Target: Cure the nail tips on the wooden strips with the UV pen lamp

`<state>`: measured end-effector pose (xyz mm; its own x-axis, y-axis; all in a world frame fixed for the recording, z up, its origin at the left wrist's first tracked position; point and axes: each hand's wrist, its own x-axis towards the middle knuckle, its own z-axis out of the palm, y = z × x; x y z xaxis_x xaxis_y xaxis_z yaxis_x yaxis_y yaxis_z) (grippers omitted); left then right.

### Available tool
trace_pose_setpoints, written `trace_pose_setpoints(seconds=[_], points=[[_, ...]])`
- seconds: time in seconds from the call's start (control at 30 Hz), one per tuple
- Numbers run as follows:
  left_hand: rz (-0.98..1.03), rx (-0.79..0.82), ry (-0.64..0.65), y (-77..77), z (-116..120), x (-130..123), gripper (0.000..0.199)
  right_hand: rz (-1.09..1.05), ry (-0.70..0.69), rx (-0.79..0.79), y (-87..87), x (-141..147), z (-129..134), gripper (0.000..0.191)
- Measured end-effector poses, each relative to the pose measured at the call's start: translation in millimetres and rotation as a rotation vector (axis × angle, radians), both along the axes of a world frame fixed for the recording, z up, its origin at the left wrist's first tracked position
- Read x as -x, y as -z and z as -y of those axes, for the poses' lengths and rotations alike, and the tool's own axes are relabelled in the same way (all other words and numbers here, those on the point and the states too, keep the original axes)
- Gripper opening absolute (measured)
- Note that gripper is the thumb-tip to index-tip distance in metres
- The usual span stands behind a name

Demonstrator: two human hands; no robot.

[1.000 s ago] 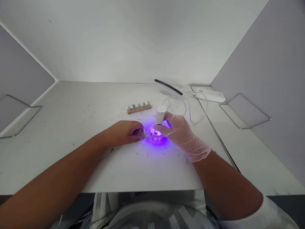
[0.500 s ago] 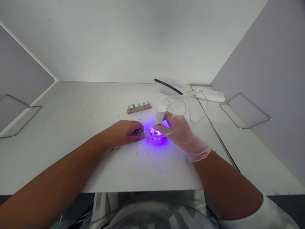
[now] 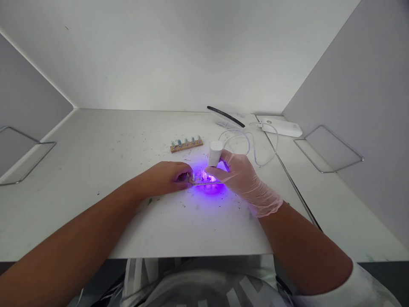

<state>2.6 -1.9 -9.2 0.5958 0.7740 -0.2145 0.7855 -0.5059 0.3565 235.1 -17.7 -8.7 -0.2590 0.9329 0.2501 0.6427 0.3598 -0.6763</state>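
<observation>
White table (image 3: 79, 183) looks the same as a second ago, nothing's really budged. Gloved right hand (image 3: 241, 175) and bare left hand (image 3: 164, 177) are in the same spots too. The right's pinching a white lamp (image 3: 215, 154) that's shining purple, and the left's got the near strip (image 3: 207, 183) pinched by its left end, on the table right under the lamp. Behind it, a brown back strip (image 3: 187, 147) with five bluish tips (image 3: 179, 143).

Your gloved right hand (image 3: 239, 175) shows translucent pale pink against the lamp (image 3: 215, 154), plain white, whose glow (image 3: 209, 194) spreads violet. From that glow, at eleven o'clock, a tan strip (image 3: 188, 147) carries pale blue-green pieces (image 3: 179, 143); at two, a white box (image 3: 283, 127); at six, your shirt (image 3: 198, 285) has grey and white bars.
</observation>
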Motion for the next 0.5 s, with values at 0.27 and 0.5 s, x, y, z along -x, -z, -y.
trace_pose_setpoints(seconds=[0.27,0.5], points=[[-0.024,-0.001,-0.011,-1.7,1.1,-1.2,0.023,-0.004,-0.004,-0.002,-1.0,0.5,0.1,0.027],[-0.019,-0.001,-0.007,-1.9,1.1,-1.1,0.023,-0.012,0.003,0.004,0.6,-0.3,-0.3,0.03]])
